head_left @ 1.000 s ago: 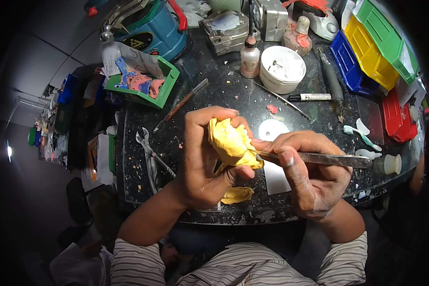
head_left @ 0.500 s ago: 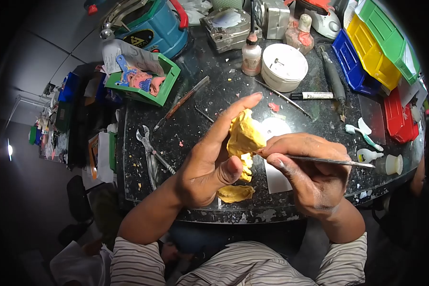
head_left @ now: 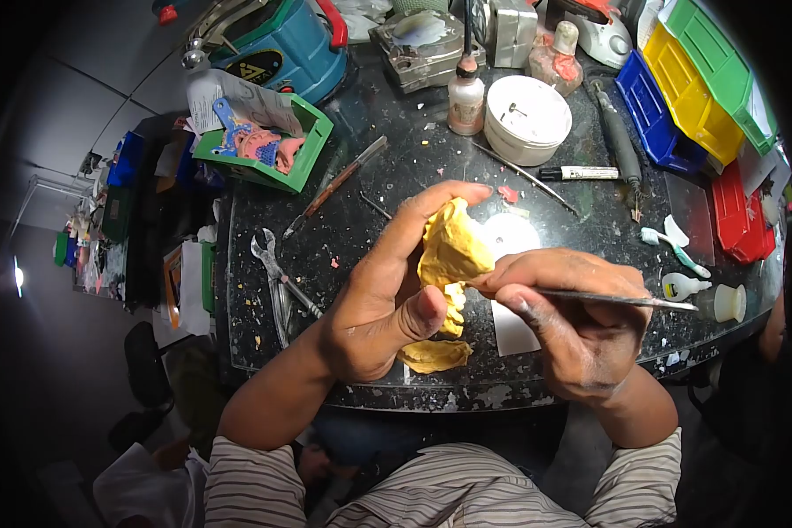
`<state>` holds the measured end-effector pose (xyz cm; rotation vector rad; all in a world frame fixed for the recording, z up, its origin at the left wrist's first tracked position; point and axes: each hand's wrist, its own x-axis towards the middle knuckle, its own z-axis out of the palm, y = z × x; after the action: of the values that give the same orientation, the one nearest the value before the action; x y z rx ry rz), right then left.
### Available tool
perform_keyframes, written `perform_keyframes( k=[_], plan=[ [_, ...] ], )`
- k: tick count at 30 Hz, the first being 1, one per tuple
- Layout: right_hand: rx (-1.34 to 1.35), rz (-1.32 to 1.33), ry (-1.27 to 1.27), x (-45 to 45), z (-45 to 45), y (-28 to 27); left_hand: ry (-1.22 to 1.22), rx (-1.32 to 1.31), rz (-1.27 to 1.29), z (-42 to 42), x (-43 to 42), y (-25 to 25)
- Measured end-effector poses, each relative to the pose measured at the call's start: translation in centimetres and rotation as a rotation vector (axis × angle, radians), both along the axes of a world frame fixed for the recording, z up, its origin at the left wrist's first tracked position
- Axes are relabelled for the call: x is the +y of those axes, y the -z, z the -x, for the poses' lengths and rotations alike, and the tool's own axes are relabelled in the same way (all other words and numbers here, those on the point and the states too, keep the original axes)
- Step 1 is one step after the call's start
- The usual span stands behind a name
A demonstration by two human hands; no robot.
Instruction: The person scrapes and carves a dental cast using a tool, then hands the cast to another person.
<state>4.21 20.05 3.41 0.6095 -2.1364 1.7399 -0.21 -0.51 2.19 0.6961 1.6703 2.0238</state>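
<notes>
A yellow cast (head_left: 456,248) with a toothed edge is held up over the bench by my left hand (head_left: 385,295), fingers behind it and thumb at its lower left. My right hand (head_left: 579,312) pinches a thin metal tool (head_left: 629,299), whose tip end is hidden by the fingers at the cast's right side. Under the cast, another yellow piece (head_left: 436,355) lies near the bench's front edge. A white paper with a round top (head_left: 517,330) lies behind my right fingertips.
Around the black bench (head_left: 396,394) are pliers (head_left: 277,277), a brown-handled tool (head_left: 339,185), a green bin (head_left: 312,145), a white tub (head_left: 528,123), a dropper bottle (head_left: 465,104), a grey handpiece (head_left: 619,141), a toothbrush (head_left: 675,251) and coloured bins (head_left: 678,92) at right.
Since one second ago, the cast has been turned so its smoother side shows, and my left fingers have opened out around it. The tool has swung with my right hand.
</notes>
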Motion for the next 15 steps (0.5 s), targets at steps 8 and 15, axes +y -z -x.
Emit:
perform_keyframes(
  k=[8, 15],
  plan=[
    [-0.002, -0.039, 0.013, -0.32, -0.33, -0.31, 0.106, 0.045, -0.055, 0.4, -0.57, 0.31],
    [0.004, -0.079, 0.024, -0.32, -0.42, -0.73, -0.059, 0.007, -0.011, -0.36, 0.23, 0.12]
  ],
)
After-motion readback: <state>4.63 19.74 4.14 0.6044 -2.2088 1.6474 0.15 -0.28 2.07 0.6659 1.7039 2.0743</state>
